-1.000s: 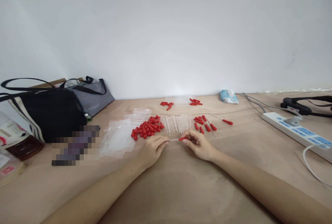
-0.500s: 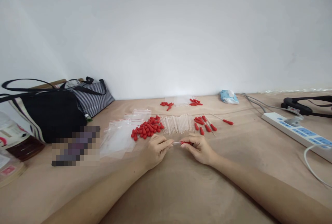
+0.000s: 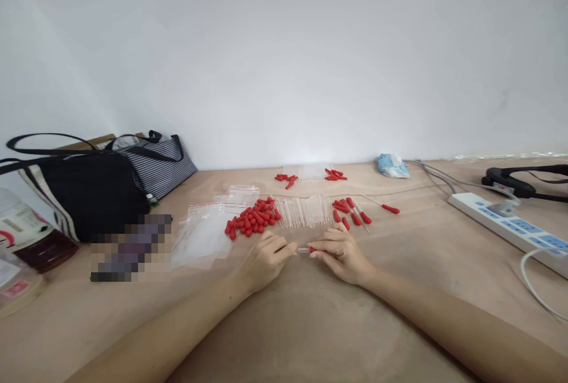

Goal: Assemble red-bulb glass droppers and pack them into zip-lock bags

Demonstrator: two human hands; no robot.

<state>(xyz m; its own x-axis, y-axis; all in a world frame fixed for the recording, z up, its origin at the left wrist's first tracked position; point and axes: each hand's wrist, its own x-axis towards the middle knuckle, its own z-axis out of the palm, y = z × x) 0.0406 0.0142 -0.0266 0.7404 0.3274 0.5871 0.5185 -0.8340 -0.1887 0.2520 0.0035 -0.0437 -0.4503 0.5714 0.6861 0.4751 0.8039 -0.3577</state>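
My left hand (image 3: 268,257) pinches a thin clear dropper tube (image 3: 303,250) that runs sideways between my hands. A red rubber bulb (image 3: 312,249) is held in my right hand (image 3: 345,254), mostly hidden by its fingers, and it meets the tube's right end. How far the tube goes into the bulb I cannot tell. Just beyond my hands lies a row of clear tubes (image 3: 306,211). Left of the row is a heap of red bulbs (image 3: 254,218). To its right rest several red bulbs (image 3: 341,204) and a dropper with a red bulb on it (image 3: 390,209).
Clear zip bags (image 3: 202,235) lie on the left, near a pixelated dark object (image 3: 133,247). A black bag (image 3: 89,193), a striped bag (image 3: 160,164) and a bottle (image 3: 35,235) stand farther left. On the right are a power strip (image 3: 510,223), cables and a blue packet (image 3: 393,166).
My hands have shifted slightly downward with the tube and bulb between them. Less of the red bulb shows now, and my right fingers have changed their grip around it.
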